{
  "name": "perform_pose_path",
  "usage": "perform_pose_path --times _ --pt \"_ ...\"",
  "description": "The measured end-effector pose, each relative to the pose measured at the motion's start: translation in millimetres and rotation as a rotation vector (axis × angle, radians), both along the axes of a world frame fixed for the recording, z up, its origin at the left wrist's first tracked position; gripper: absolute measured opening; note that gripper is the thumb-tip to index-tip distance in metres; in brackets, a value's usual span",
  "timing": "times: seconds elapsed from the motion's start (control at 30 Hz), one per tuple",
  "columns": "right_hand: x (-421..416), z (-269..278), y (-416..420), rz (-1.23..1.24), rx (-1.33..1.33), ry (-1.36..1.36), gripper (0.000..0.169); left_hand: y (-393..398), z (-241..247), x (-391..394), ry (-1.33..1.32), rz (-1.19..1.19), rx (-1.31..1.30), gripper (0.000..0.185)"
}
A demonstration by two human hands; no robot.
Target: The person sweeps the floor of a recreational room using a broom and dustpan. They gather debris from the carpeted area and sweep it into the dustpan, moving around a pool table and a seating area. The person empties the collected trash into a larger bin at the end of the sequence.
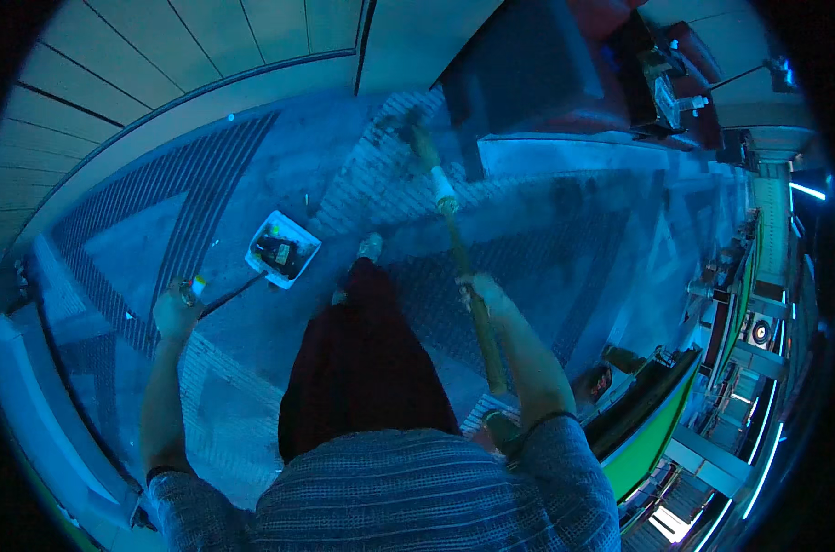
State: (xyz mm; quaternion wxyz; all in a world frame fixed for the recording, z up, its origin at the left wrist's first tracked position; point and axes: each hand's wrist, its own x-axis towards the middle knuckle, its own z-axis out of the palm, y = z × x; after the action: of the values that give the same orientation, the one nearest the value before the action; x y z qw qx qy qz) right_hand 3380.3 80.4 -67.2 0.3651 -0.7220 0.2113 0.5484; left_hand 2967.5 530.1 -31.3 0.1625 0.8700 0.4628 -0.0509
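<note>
My right hand (485, 295) grips the stick of a broom (460, 248). Its dark bristle head, blurred, reaches the floor near the sofa's corner, and a white band wraps the shaft below it. At the other side, my left hand (176, 310) is closed around the dark handle of a long-handled dustpan (250, 257). A small object with red, yellow and white parts (197, 286) shows at this hand; whether it is held too is unclear. Inside the pale, box-like pan lie a dark bottle with a label (281, 252) and small litter.
A dark red sofa (590, 117) borders the floor at upper right, with a low table (659, 96) carrying a clear bottle beyond it. A panelled wall (183, 41) curves along the upper left. Green-topped tables (648, 441) stand at right. Small scraps (129, 316) dot the patterned floor.
</note>
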Motion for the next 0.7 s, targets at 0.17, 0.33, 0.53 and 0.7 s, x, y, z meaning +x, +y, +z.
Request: perform_pose_path --times 0.17,0.33,0.53,0.7 --pt "78.9 -90.1 49.5 0.104 -0.085 -0.156 0.010 15.7 -7.5 35.5 0.027 -0.067 0.029 0.046" --pt "-6.9 -188.5 5.8 0.141 0.146 -0.105 0.025 29.8 -23.6 58.1 0.074 -0.115 0.081 0.044" --pt "-33.3 -30.7 -2.7 0.902 -0.034 0.228 0.044 50.2 -11.8 56.5 0.147 -0.086 0.024 0.048" --pt "-11.9 26.4 9.1 0.361 0.173 -0.076 0.035 65.4 -19.0 92.9 0.241 -0.089 -0.054 0.046"
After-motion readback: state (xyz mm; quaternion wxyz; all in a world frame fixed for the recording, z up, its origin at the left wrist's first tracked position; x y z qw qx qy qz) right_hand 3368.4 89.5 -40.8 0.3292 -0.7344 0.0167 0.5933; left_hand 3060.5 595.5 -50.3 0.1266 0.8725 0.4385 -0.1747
